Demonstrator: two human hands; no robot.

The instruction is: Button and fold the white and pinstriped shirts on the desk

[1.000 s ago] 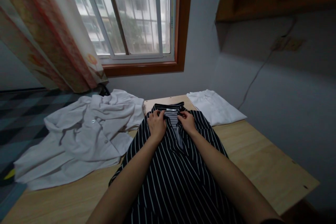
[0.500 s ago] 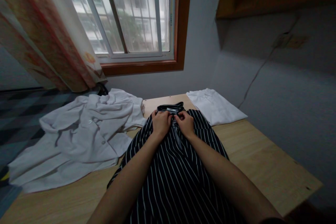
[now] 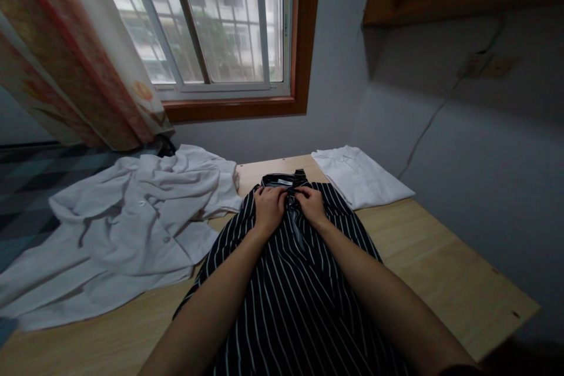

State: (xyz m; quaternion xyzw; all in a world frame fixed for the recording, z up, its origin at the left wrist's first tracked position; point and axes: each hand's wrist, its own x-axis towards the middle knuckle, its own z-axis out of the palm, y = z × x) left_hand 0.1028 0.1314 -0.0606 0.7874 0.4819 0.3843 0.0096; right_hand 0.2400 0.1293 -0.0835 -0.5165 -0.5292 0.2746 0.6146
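A black shirt with thin white stripes [image 3: 286,294] lies spread on the wooden table in front of me, its collar [image 3: 282,178] pointing toward the window. My left hand [image 3: 269,207] grips the left edge of the front opening just below the collar, fingers bent and pinching the cloth. Opposite it, my right hand [image 3: 311,204] pinches the right edge, its fingertips close to those of the left. The dark inner side of the fabric shows in the gap below my hands. Any button between the fingertips is too small to make out.
A rumpled white shirt [image 3: 145,223] lies at the left, partly over a dark checked cloth [image 3: 26,188]. A folded white shirt [image 3: 361,179] rests at the back right of the wooden table [image 3: 440,264]. Beyond are a curtain [image 3: 83,53], a window and a wall with a cable [image 3: 425,126].
The view has shifted slightly, and the collar's upper edge has changed shape. Both hands stay at the shirt's neck opening, with small finger movements and the right fingers slightly more bent over the cloth.
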